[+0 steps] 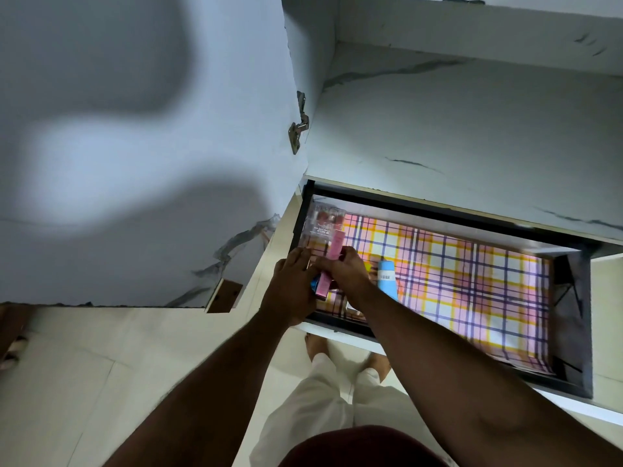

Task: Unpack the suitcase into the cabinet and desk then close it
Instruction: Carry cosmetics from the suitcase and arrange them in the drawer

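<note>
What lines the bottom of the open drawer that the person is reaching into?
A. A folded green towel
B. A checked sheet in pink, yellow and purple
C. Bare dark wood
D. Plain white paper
B: the drawer floor is covered by a checked sheet with pink, yellow and purple lines, and a blue bottle lies on it.
</note>
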